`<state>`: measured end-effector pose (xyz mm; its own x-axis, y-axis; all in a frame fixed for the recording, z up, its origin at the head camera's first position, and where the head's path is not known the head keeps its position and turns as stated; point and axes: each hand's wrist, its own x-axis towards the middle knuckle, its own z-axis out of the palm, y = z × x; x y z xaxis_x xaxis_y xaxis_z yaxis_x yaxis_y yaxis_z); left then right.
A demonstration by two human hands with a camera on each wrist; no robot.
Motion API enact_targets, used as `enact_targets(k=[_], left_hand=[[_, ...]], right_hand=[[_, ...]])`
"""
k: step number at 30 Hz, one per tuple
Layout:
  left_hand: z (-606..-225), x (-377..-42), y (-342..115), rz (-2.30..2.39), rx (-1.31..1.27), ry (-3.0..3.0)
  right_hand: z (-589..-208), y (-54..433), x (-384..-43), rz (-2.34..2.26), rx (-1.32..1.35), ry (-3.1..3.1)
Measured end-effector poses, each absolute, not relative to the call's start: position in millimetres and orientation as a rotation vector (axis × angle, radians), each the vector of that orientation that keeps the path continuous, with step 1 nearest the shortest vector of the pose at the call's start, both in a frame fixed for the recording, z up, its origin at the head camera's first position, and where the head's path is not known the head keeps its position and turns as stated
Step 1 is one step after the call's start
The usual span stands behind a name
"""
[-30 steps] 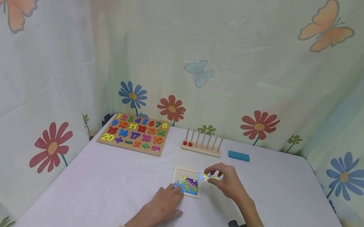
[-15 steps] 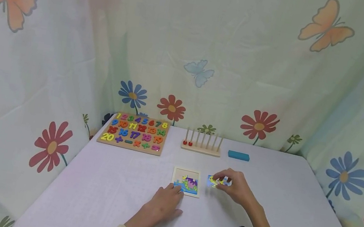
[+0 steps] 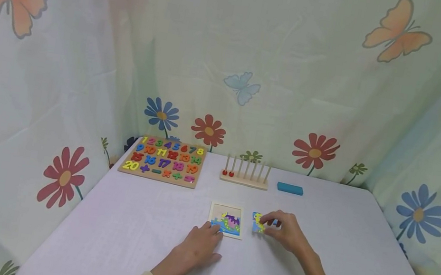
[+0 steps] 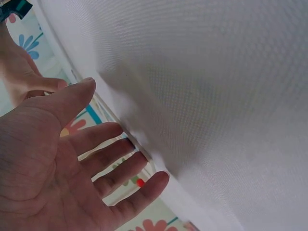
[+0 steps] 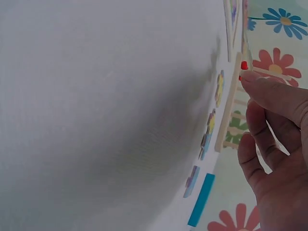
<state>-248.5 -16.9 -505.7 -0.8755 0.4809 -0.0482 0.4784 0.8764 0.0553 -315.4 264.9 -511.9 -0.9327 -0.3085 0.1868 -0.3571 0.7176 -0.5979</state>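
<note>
A small framed jigsaw puzzle (image 3: 228, 207) lies on the table, partly filled with a purple, pink and blue picture. My left hand (image 3: 197, 248) rests its fingertips on the frame's lower left corner; the left wrist view shows those fingers (image 4: 130, 192) extended and slightly spread. To the frame's right, my right hand (image 3: 285, 232) hovers low over loose yellow and blue puzzle pieces (image 3: 256, 222), partly covering them. In the right wrist view, several pieces (image 5: 209, 132) lie flat on the table, and nothing shows between the thumb and loosely bent fingers (image 5: 252, 156).
A wooden number board (image 3: 162, 161) stands at the back left. Behind the puzzle is a bead counter (image 3: 243, 182) with upright pegs and red beads. A teal block (image 3: 290, 188) lies to its right. Flowered curtains enclose the white table (image 3: 138, 220).
My right hand has moved right and down, away from the frame, and the puzzle piece it held beside the frame now lies among the loose ones. The left hand has stayed put.
</note>
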Motion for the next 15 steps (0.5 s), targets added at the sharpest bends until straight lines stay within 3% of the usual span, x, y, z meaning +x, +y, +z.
enact_targets(k=[15], left_hand=[[-507.0,-249.1,-17.1,0.055,0.780,2.992]], right_hand=[[-519.4,263.9,-314.6,1.005,0.554,-2.859]])
